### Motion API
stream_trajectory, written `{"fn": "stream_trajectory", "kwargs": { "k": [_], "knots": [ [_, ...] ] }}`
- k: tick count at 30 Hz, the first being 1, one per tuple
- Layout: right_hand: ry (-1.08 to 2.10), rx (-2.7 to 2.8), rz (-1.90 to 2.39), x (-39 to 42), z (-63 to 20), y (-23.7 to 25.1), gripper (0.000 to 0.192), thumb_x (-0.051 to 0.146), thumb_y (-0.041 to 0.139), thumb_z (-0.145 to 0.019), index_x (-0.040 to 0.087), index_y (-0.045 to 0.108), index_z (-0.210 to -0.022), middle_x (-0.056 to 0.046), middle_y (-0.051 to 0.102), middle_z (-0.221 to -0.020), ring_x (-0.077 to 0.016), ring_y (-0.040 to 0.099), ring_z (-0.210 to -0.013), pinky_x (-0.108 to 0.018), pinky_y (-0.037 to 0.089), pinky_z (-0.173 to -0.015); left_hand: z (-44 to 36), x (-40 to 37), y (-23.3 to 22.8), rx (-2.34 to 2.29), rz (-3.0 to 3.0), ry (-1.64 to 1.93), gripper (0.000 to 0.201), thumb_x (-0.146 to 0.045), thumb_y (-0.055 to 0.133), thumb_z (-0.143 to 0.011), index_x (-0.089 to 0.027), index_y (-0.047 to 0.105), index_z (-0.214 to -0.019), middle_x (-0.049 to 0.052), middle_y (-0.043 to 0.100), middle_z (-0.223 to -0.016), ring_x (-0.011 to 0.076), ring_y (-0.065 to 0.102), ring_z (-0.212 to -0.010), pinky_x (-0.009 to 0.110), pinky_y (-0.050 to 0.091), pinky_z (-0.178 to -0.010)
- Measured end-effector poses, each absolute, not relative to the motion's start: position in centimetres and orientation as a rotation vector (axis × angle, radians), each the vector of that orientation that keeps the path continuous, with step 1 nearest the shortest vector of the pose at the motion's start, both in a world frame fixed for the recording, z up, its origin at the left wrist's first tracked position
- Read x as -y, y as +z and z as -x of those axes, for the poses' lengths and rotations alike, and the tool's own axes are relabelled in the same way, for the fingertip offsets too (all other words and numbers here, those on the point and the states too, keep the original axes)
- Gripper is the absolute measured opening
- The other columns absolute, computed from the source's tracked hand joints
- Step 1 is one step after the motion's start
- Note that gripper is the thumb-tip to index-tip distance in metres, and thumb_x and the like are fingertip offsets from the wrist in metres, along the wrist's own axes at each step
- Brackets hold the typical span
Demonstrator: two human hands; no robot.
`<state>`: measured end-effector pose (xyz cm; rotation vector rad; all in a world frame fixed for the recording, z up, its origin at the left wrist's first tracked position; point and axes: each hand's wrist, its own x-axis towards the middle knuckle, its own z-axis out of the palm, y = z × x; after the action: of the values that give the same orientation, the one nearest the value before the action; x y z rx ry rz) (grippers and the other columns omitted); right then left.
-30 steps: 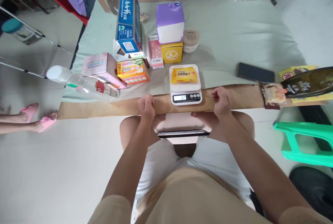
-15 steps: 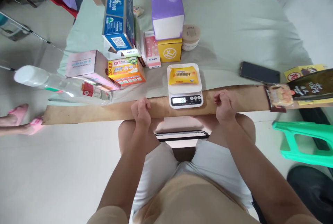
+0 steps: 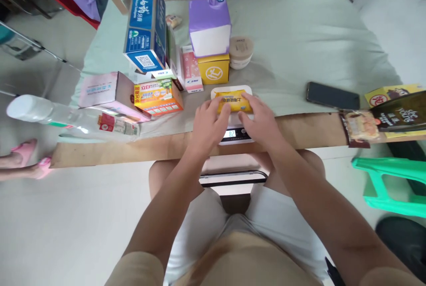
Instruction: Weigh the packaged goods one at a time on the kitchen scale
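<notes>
A bar of soap in a yellow wrapper [image 3: 237,100] lies on the platform of a white kitchen scale [image 3: 233,119], whose small display is lit and partly covered by my hands. My left hand [image 3: 209,122] holds the soap's left end, thumb at the near side and fingers over the far side. At the other end, my right hand [image 3: 259,119] grips the soap in the same way. I cannot see any gap between soap and scale.
A clear bottle [image 3: 76,115] lies at the left beside an orange box [image 3: 159,97]. Behind stand a blue toothpaste box [image 3: 146,29], a purple-and-white pack [image 3: 210,26] on a yellow box [image 3: 213,69], and a round tub [image 3: 241,53]. A phone [image 3: 333,95] lies right.
Both hands, closed and apart at the table edge before, have moved inward and forward onto the soap's two ends. The soap remains over the scale.
</notes>
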<state>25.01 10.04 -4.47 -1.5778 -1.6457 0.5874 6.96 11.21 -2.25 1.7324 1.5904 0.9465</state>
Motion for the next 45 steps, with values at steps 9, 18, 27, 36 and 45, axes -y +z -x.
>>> {"fn": "stream_trajectory", "kwargs": {
  "k": [9,18,27,36,45],
  "knots": [
    [0.473,1.607,1.535,-9.1,-23.8,-5.2,0.051,0.040,0.067,-0.092,0.027,0.067,-0.141,-0.010,0.071,-0.146,-0.0337,0.062,-0.141,-0.060,0.048,-0.126,-7.7,-9.9,-1.6,-1.511,-1.770,1.023,0.044,-0.052,0.058,-0.101,-0.022,0.075,-0.129,0.013,0.069,-0.136,0.0266,0.065,-0.131,0.045,0.052,-0.120],
    [0.408,1.371,1.630,-5.1,-27.3,-3.6,0.046,0.038,0.069,-0.089,0.027,0.071,-0.134,-0.014,0.061,-0.146,-0.0313,0.060,-0.139,-0.054,0.057,-0.118,-10.8,-9.5,-1.3,-1.218,-1.832,1.014,0.051,-0.055,0.055,-0.102,-0.023,0.069,-0.138,0.013,0.060,-0.145,0.0241,0.061,-0.139,0.041,0.051,-0.123],
    [0.326,0.998,1.941,2.0,-36.5,-4.3,0.059,0.042,0.069,-0.082,0.020,0.069,-0.137,-0.018,0.057,-0.145,-0.0278,0.069,-0.115,-0.057,0.062,-0.107,-25.0,-9.9,0.7,-0.946,-1.842,0.478,0.051,-0.042,0.048,-0.102,-0.014,0.066,-0.140,0.015,0.058,-0.157,0.0250,0.059,-0.145,0.039,0.043,-0.131],
    [0.449,0.903,2.010,4.6,-39.6,-4.9,0.066,0.047,0.065,-0.087,0.026,0.059,-0.149,-0.018,0.043,-0.164,-0.0349,0.062,-0.139,-0.062,0.058,-0.110,-32.7,-10.9,-2.8,-0.816,-2.079,0.478,0.041,-0.037,0.051,-0.103,-0.015,0.069,-0.133,0.016,0.059,-0.158,0.0271,0.047,-0.155,0.045,0.035,-0.134],
    [0.405,0.918,2.038,5.4,-39.6,-5.1,0.045,0.040,0.065,-0.086,0.021,0.068,-0.126,-0.015,0.066,-0.127,-0.0292,0.070,-0.113,-0.055,0.063,-0.096,-30.4,-8.6,-0.7,-0.997,-2.164,0.253,0.036,-0.038,0.043,-0.107,-0.018,0.067,-0.090,0.009,0.073,-0.101,0.0210,0.066,-0.096,0.037,0.051,-0.090]
  ]
}}
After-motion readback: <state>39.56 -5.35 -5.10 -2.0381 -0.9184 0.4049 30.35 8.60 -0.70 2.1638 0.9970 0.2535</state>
